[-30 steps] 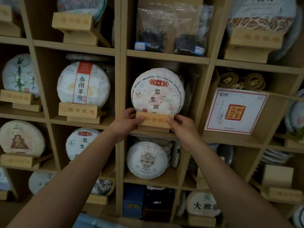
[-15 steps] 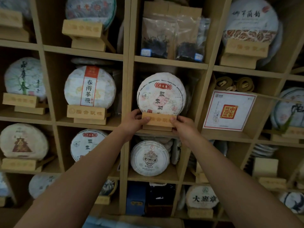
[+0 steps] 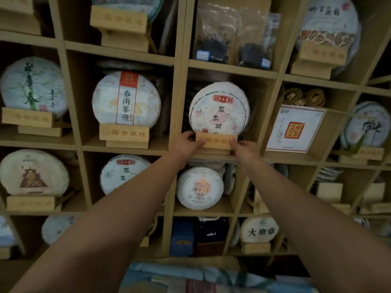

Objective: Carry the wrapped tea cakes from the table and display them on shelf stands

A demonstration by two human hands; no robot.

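Wooden cubby shelving [image 3: 182,115]: left hand [image 3: 186,144] and right hand [image 3: 243,148] pinch the light wooden stand [image 3: 215,141]. Tilting it would probably roll off the round paper-wrapped tea cake [image 3: 219,108].

Two hands [image 3: 187,144] reach into the shelf [image 3: 179,81]. Two clear bags of loose tea [image 3: 213,37] stand there, with one white square box [image 3: 294,129] and two brown coils [image 3: 304,97].

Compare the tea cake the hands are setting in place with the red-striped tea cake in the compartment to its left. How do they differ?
The held cake bears a red cartouche near its top; the striped cake has a vertical red band. The left hand and right hand grip the held cake's stand; the striped cake's stand is untouched. Both are round, white-wrapped and upright on wooden stands.
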